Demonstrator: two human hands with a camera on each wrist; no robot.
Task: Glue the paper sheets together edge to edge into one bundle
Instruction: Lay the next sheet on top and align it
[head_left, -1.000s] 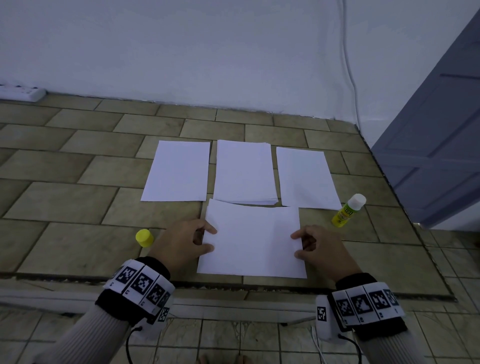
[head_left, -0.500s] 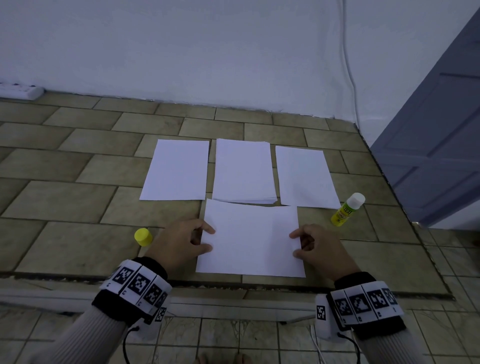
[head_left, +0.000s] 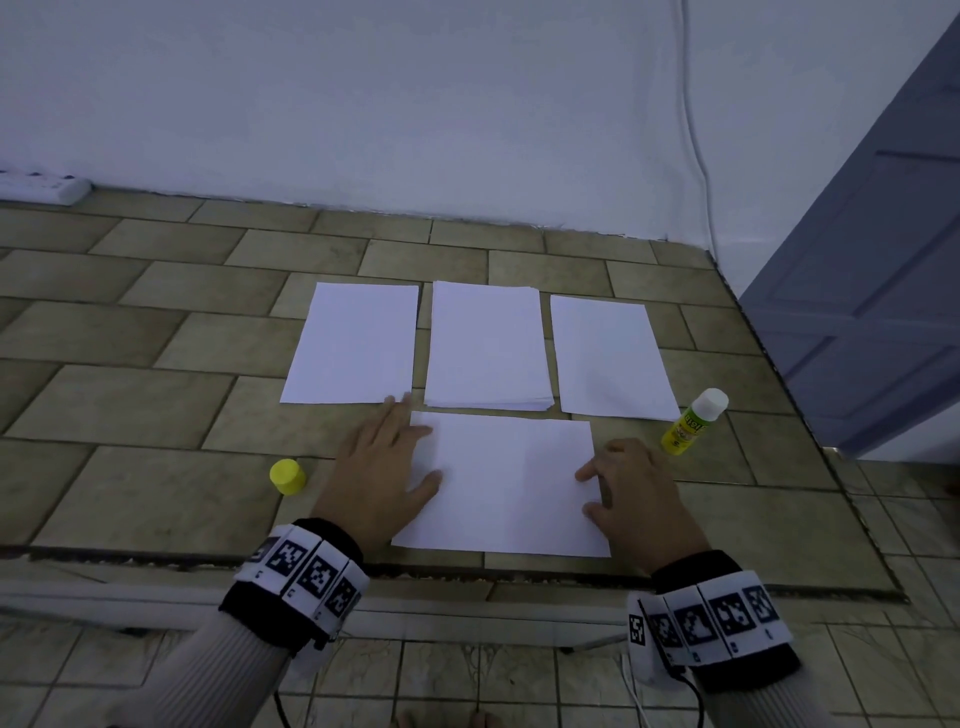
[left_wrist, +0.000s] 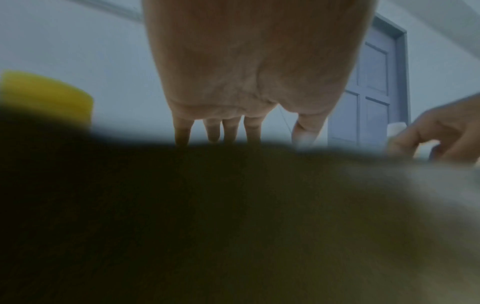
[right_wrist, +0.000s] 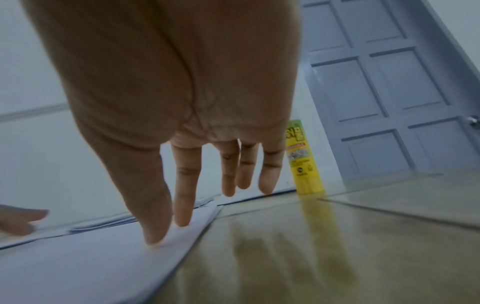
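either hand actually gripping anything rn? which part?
Nothing gripped. Left hand lies flat, fingers straight, on the left edge of the near sheet; right hand rests thumb and fingertip on its right edge. Glue stick untouched.

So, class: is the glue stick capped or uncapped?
Uncapped: the glue stick stands with its white top bare; the yellow cap sits apart.
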